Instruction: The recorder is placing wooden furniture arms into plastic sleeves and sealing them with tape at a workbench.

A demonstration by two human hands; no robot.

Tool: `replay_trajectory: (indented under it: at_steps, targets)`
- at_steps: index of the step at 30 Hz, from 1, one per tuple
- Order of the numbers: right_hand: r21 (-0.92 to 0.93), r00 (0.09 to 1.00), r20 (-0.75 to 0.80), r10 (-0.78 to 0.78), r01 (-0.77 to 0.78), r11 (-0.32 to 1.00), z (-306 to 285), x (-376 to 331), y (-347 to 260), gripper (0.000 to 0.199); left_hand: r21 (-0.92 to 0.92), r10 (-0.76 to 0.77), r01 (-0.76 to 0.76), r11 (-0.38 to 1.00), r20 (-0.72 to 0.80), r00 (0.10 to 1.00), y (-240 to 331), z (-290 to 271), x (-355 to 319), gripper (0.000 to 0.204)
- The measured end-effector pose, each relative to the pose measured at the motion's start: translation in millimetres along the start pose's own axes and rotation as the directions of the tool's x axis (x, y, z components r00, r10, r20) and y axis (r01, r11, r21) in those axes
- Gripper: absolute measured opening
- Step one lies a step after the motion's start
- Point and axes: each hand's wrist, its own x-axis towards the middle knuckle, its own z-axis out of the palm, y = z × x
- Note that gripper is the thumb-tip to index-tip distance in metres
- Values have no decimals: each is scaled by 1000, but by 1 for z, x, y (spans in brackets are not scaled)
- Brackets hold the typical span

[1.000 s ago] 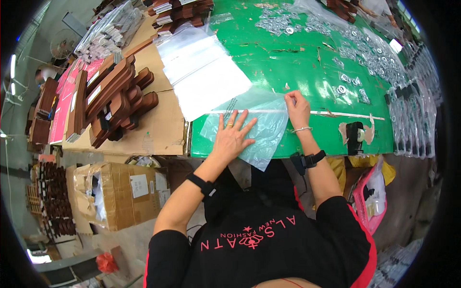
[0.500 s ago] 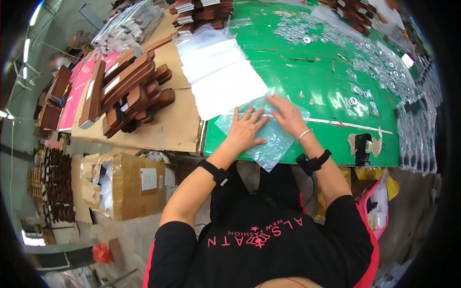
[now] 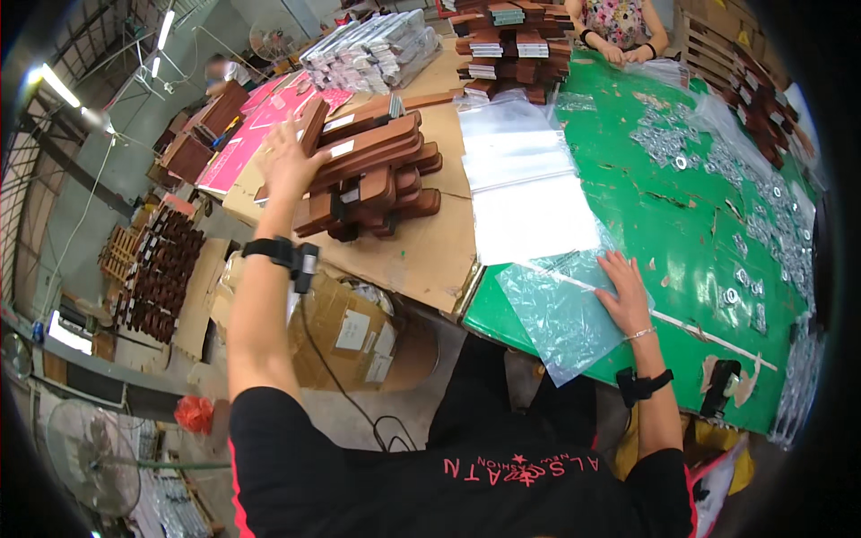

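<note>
My left hand [image 3: 289, 161] is at the left end of a pile of brown wooden pieces [image 3: 372, 148], its fingers spread and its thumb beside a long bar. Whether the fingertips touch the wood, I cannot tell. On the green table, my right hand [image 3: 626, 294] lies with its fingers stretched out at the right edge of a clear plastic bag [image 3: 565, 318]. The bag's near corner hangs past the table edge. Just beyond it is a stack of clear plastic sheets [image 3: 529, 215], partly on cardboard and partly on the green surface.
Small bagged metal parts [image 3: 664, 134] are scattered over the far right of the green table [image 3: 619, 193]. More brown pieces [image 3: 511, 45] are stacked at the back, near wrapped bars [image 3: 372, 54]. A co-worker's hands [image 3: 628, 54] rest at the far edge. A cardboard box [image 3: 345, 332] stands below.
My left hand has left the plastic bag and moved left to the brown wooden pieces. My right hand stays on the bag, now at its right edge. The view has turned left.
</note>
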Motion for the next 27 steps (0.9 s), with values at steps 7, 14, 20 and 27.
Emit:
replay_trajectory:
  at_steps: [7,14,20,27]
  targets:
    - [18,1000,-20,-3,4,1000,-1,-5,-1,54,-483,-43,255,838,407,913,-70,34,45,119]
    - [22,999,-41,7,-7,1000,-7,-19,-6,50,-257,-88,173,951,311,946,-71,54,52,121]
    - [58,999,-29,30,-28,998,-4,-26,3,49,-740,-3,396,543,469,883,-29,14,47,86]
    - [117,999,-54,-4,11,993,-1,-10,0,45,-999,334,23,-29,12,942,68,-93,-19,56]
